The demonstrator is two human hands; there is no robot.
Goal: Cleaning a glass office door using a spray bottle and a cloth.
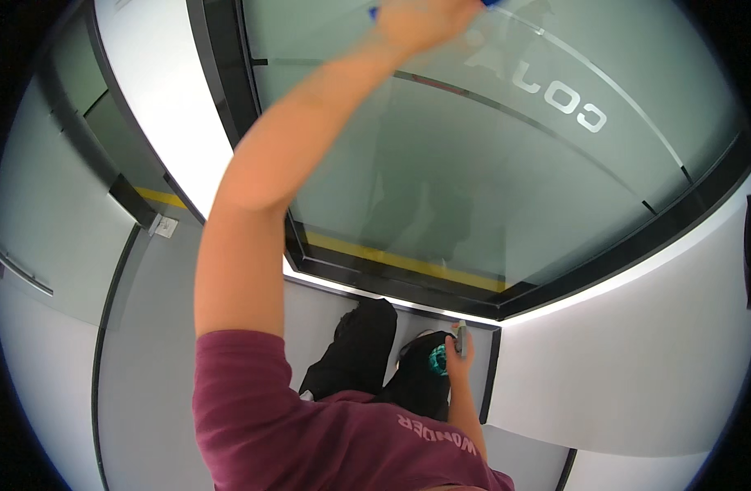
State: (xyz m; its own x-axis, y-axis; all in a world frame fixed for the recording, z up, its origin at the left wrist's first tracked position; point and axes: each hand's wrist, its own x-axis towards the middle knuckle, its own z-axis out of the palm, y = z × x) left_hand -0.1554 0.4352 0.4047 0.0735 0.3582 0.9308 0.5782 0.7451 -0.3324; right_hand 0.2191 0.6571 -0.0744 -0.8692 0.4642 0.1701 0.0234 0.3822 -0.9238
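Observation:
My left arm reaches up across the frosted glass panel (436,166). My left hand (430,21), blurred at the top edge of the view, is on a blue cloth (492,2) at the glass; a blue corner also shows left of the wrist. The fingers are partly cut off. Low in front of my right leg, my right hand (459,362) is closed around what looks like a spray bottle, with a grey head (462,339) and a teal part (438,360) against my black trousers. Clear bands and white letters run across the panel.
A black frame (406,296) borders the glass, with a yellow strip (375,253) along its lower part. A white curved wall (602,356) rises at the right. At the left stand a white lit pillar (154,80) and a glass door with a metal handle (22,270). The floor (148,368) is grey.

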